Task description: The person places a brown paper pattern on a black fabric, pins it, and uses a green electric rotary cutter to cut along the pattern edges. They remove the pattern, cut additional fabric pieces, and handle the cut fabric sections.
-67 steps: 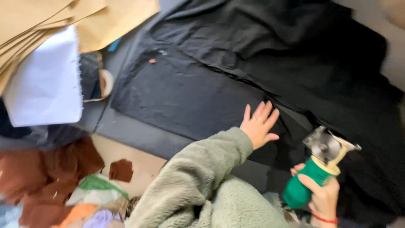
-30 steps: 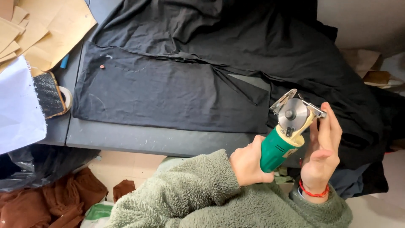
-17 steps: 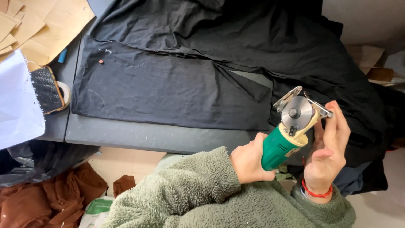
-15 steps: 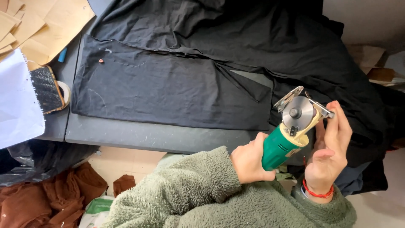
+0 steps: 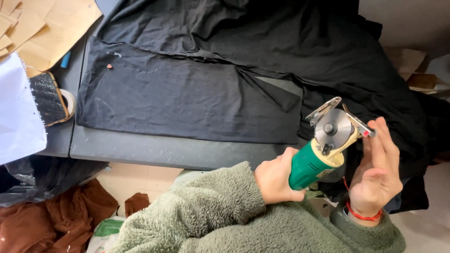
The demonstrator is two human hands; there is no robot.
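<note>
A green-handled electric rotary cutter (image 5: 315,161) with a round steel blade and metal foot plate is held up over the near table edge. My left hand (image 5: 276,180) grips its green handle. My right hand (image 5: 377,173), with a red string at the wrist, cups the cutter's head, its fingertips on the end of the foot plate. Black fabric (image 5: 187,93) lies flat on the grey table (image 5: 164,152), with more black cloth bunched behind and to the right. A small pink chalk piece (image 5: 109,66) sits on the fabric.
A phone (image 5: 47,98) lies over a tape roll (image 5: 70,100) at the table's left end. White paper (image 5: 16,117), tan card patterns (image 5: 47,37) and a blue marker (image 5: 65,59) are nearby. Brown cloth (image 5: 56,220) and a black bag (image 5: 42,180) lie on the floor.
My left hand left the fabric and took the cutter's handle. My right hand shifted from the handle to the cutter's head. The cutter has stayed nearly still over the last second.
</note>
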